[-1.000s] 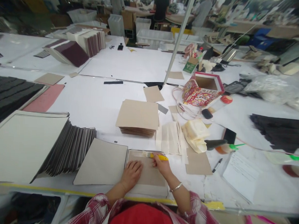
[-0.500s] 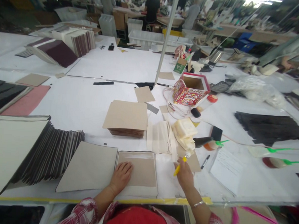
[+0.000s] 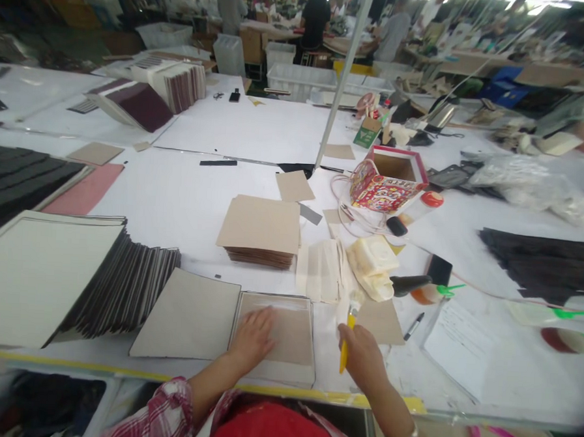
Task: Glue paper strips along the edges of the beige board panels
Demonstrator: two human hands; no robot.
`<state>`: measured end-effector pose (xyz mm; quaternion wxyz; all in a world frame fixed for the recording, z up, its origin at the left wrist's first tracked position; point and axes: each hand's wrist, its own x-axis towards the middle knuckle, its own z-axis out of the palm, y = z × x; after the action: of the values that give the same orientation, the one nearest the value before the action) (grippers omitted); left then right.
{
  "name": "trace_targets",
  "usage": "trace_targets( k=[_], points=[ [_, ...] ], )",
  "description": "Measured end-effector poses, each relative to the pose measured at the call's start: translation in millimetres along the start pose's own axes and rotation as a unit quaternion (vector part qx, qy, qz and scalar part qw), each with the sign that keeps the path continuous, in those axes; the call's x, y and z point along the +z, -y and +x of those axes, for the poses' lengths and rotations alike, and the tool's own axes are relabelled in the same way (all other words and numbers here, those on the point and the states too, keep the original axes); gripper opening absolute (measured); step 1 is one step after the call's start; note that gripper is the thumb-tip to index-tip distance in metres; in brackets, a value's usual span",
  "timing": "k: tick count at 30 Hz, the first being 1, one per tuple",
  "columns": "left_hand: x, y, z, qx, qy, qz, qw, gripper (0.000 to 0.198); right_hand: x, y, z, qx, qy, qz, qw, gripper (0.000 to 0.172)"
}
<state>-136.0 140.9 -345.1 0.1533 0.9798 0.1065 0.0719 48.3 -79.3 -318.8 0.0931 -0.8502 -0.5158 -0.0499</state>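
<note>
My left hand point(image 3: 254, 337) lies flat with fingers spread on a brown cardboard panel point(image 3: 286, 335) that sits in an opened grey cover point(image 3: 184, 317) near the table's front edge. My right hand point(image 3: 363, 356) is closed around a yellow-handled brush point(image 3: 347, 335), bristles pointing away from me, just right of the panel. The brush tip is near a stack of pale strips point(image 3: 323, 269) and a cream plastic tub point(image 3: 372, 265).
A pile of brown cardboard squares point(image 3: 262, 230) lies beyond the panel. Fanned grey covers point(image 3: 122, 284) stand at the left. A patterned red box point(image 3: 389, 181), black sheets point(image 3: 539, 264), a pen point(image 3: 413, 326) and paper point(image 3: 461, 345) are on the right. People work at far tables.
My right hand drew the brush off the panel's top edge and out to the right; it now holds the brush upright beside the panel. My left hand stayed pressed on the panel.
</note>
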Motion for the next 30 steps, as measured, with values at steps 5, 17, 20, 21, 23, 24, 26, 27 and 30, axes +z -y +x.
trace_targets(
  k=[5, 17, 20, 21, 23, 24, 26, 27, 30],
  points=[
    [-48.5, -44, 26, 0.076, 0.152, -0.348, 0.922, 0.071, -66, 68, 16, -0.113, 0.049, 0.216, 0.969, 0.01],
    [-32.4, 42, -14, -0.234, 0.268, -0.8, 0.483, 0.05, -7, 61, 47, 0.018, -0.018, 0.285, 0.958, 0.009],
    [-32.9, 44, -5, -0.213, 0.27, -0.831, 0.437, 0.057, -12, 70, 51, -0.019, 0.041, 0.31, 0.95, 0.01],
    [-30.8, 43, -1, -0.218, 0.27, -0.823, 0.451, 0.055, -14, 71, 52, -0.028, 0.061, 0.317, 0.946, 0.009],
    [-24.4, 42, 7, -0.242, 0.269, -0.786, 0.501, 0.047, -17, 71, 55, -0.025, 0.08, 0.323, 0.943, 0.008],
    [-21.2, 43, 9, -0.257, 0.269, -0.764, 0.527, 0.043, -16, 69, 57, -0.013, 0.077, 0.321, 0.944, 0.008],
    [-17.0, 48, 11, -0.275, 0.278, -0.723, 0.569, 0.039, -11, 63, 59, 0.022, 0.055, 0.312, 0.948, 0.009],
    [-16.2, 52, 10, -0.277, 0.287, -0.706, 0.586, 0.038, -6, 59, 59, 0.041, 0.044, 0.306, 0.95, 0.009],
    [-16.1, 68, 9, -0.291, 0.293, -0.627, 0.661, 0.036, 14, 48, 60, 0.099, 0.024, 0.294, 0.951, 0.014]
  ],
)
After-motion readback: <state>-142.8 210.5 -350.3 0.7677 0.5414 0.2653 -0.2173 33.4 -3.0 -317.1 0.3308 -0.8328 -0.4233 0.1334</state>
